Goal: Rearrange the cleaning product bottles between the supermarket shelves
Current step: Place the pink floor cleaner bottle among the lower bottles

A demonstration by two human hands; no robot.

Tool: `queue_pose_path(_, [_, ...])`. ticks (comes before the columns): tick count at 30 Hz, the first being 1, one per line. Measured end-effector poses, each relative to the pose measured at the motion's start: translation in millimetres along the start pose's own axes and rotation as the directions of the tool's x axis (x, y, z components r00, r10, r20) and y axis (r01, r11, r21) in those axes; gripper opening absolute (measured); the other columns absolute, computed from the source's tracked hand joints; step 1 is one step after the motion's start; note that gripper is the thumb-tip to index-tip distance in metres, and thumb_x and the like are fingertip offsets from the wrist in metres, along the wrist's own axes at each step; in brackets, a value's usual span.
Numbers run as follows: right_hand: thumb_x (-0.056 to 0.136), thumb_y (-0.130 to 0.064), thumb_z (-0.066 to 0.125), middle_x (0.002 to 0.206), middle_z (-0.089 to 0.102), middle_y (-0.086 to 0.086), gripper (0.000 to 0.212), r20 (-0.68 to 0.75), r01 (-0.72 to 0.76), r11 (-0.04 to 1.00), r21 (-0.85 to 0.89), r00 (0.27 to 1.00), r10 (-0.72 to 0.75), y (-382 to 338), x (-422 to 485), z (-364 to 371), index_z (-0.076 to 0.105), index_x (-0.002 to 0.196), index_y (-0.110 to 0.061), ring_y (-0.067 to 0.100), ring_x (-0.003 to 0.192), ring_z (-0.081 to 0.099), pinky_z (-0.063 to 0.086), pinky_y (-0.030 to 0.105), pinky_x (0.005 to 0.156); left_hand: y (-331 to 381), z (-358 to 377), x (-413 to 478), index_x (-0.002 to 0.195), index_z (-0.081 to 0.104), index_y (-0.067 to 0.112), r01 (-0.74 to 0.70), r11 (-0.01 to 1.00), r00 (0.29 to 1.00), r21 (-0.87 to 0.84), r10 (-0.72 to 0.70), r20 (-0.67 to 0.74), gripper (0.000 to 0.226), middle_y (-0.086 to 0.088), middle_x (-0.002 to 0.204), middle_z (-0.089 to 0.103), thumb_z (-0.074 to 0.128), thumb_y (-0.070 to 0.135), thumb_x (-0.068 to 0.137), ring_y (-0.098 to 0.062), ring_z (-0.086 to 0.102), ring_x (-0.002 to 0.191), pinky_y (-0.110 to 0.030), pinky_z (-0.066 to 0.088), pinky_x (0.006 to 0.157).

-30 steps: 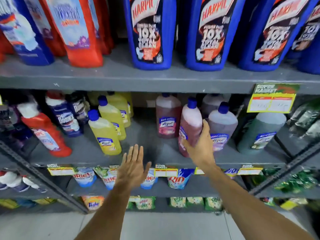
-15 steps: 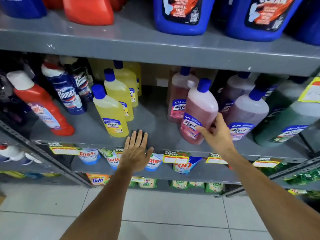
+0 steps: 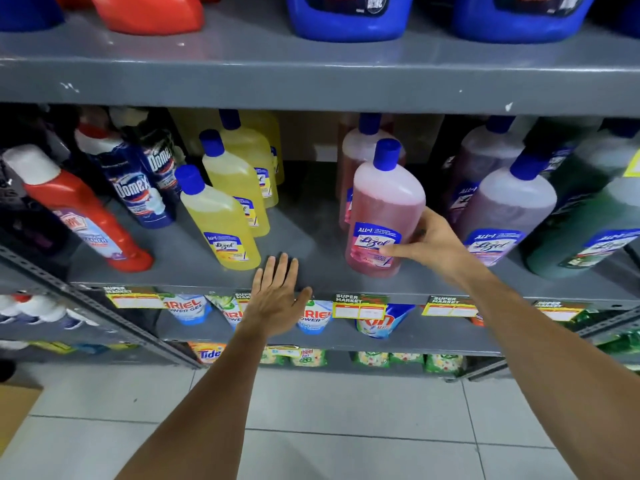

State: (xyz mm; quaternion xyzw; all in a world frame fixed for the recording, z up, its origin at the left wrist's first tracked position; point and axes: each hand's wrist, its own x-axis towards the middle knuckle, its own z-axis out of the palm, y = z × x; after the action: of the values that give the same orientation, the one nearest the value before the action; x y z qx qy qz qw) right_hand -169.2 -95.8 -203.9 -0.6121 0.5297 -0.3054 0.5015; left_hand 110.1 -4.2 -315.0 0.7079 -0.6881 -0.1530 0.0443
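Gripping the pink Lizol bottle [image 3: 382, 216] low around its label, your right hand [image 3: 427, 242] kept it upright near the front of the middle shelf [image 3: 311, 237], probably for a clean lift. Your left hand [image 3: 277, 299] lay flat with fingers spread at the shelf edge, holding nothing, likely steadying you.

Pink Lizol bottle [image 3: 383, 209] with blue cap stands near upright, centre-right of the frame, on the grey middle shelf [image 3: 311, 268]; yellow bottles [image 3: 221, 220] left; purple bottle [image 3: 505, 209] right.
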Motion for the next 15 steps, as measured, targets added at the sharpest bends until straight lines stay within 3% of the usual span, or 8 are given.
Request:
queue_pose_path(4, [0.060,-0.010,0.094,0.111,0.075,0.002,0.076,-0.010,0.004,1.000,-0.011,1.000,-0.004,7.8,4.6,11.4,0.059,0.127,-0.012,0.016,0.099,0.074,0.062,0.038,0.084,1.2,-0.7,0.0,0.155,0.002,0.019,0.007,1.000,1.000,0.003,-0.007,-0.009,0.078,-0.003,0.164,-0.008,0.014,0.059,0.088,-0.022,-0.014,0.149,-0.042,-0.010,0.118])
queue_pose_path(8, [0.067,-0.008,0.089,0.106,0.075,-0.002,0.064,0.102,-0.042,0.999,-0.019,0.994,0.044,-1.4,4.5,7.3,0.061,0.124,-0.016,0.009,0.091,0.074,0.063,0.028,0.075,2.1,-0.1,0.6,0.155,0.000,0.020,0.012,1.000,1.000,0.010,-0.012,-0.006,0.077,-0.003,0.164,-0.009,0.015,0.058,0.090,-0.021,-0.015,0.149,-0.041,-0.011,0.117])
queue_pose_path(11, [0.064,-0.008,0.091,0.109,0.074,0.000,0.071,0.116,-0.076,0.997,-0.019,0.990,0.078,-3.3,5.8,9.1,0.058,0.126,-0.018,0.013,0.097,0.073,0.063,0.034,0.080,1.9,-1.0,2.1,0.154,-0.002,0.020,0.023,0.999,1.000,0.028,-0.024,0.017,0.071,-0.003,0.164,-0.011,0.021,0.055,0.097,-0.021,-0.017,0.148,-0.041,-0.011,0.117])
queue_pose_path(15, [0.058,-0.008,0.095,0.114,0.071,-0.001,0.087,0.010,-0.040,0.999,-0.038,0.999,0.040,11.3,0.9,24.1,0.049,0.131,-0.019,0.011,0.100,0.071,0.061,0.034,0.084,2.4,-1.8,2.1,0.154,-0.003,0.021,0.032,0.999,0.999,0.023,-0.033,0.031,0.072,-0.002,0.163,-0.012,0.020,0.056,0.095,-0.021,-0.018,0.148,-0.040,-0.013,0.117])
